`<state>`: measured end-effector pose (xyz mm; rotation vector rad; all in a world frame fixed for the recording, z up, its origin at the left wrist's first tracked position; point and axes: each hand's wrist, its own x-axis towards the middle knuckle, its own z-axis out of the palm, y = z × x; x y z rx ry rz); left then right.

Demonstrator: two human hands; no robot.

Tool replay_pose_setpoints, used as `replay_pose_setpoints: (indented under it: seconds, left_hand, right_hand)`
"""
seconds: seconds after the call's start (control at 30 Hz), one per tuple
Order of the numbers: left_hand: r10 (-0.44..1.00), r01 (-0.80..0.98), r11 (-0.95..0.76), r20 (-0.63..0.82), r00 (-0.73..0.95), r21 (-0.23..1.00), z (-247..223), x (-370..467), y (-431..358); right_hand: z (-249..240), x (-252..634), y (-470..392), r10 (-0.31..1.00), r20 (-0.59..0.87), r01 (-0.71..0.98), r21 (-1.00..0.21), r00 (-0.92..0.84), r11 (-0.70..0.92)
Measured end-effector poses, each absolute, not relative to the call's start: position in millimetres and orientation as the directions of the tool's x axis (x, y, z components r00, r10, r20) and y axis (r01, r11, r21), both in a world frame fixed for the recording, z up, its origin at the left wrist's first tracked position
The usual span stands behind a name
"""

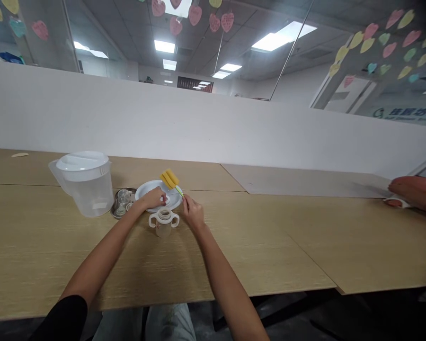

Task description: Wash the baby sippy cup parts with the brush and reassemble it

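Observation:
My right hand point(193, 211) is closed round the green handle of a yellow sponge brush point(169, 179), whose head points up and left above a white plate point(142, 192). Over the plate's left part is my left hand point(155, 198), fingers curled down at a small whitish ring-like piece point(166, 201); whether it grips the piece is unclear. Just in front of the plate stands an open clear bottle point(164, 223) with two white side handles. Left of the plate, a metal tray point(115, 211) holds small clear parts point(123, 198).
A clear lidded pitcher point(90, 189) stands left of the metal tray. A flat light piece point(20, 154) lies at the far left. Behind the wooden table point(255, 246) rises a white wall point(199, 132) with glass above. At the far right, another person's arm point(417, 196) rests near the table.

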<state>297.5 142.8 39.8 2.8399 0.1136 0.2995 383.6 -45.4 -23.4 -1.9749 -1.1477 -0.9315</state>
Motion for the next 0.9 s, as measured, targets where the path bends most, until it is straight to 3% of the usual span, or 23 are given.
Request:
replay_pose_setpoints:
  seconds: [0.1, 0.23, 0.3, 0.4, 0.53, 0.67, 0.73, 0.9]
  left_hand:
    - [0.122, -0.003, -0.927, 0.310, 0.943, 0.374, 64, 285, 145]
    - [0.312, -0.149, -0.692, 0.479, 0.821, 0.706, 96, 267, 144]
    - [0.408, -0.225, -0.540, 0.486, 0.773, 0.811, 106, 261, 138]
    - [0.474, -0.279, -0.435, 0.481, 0.737, 0.856, 110, 259, 127]
    - [0.392, -0.271, -0.427, 0.446, 0.804, 0.863, 110, 257, 116]
    - [0.277, -0.303, -0.479, 0.469, 0.838, 0.824, 117, 249, 107]
    - [0.251, -0.282, -0.608, 0.517, 0.818, 0.742, 122, 243, 104]
    - [0.058, -0.222, -0.892, 0.585, 0.809, 0.394, 125, 237, 103]
  right_hand:
    - [-22, 383, -45, 0.377, 0.835, 0.887, -0.253, 0.402, -0.386]
    - [-21, 380, -44, 0.289, 0.834, 0.859, -0.356, 0.469, -0.367]
    - [-23, 378, -42, 0.301, 0.848, 0.880, -0.332, 0.436, -0.339]
    - [-27, 376, -41, 0.355, 0.878, 0.931, -0.222, 0.320, -0.292]
    - [-30, 378, -44, 0.398, 0.881, 0.938, -0.126, 0.255, -0.322]
    - [-30, 379, -45, 0.384, 0.889, 0.929, -0.105, 0.248, -0.356]
    - [-30, 378, -44, 0.376, 0.886, 0.924, -0.130, 0.271, -0.358]
    - [-27, 376, -45, 0.419, 0.851, 0.916, -0.161, 0.318, -0.368]
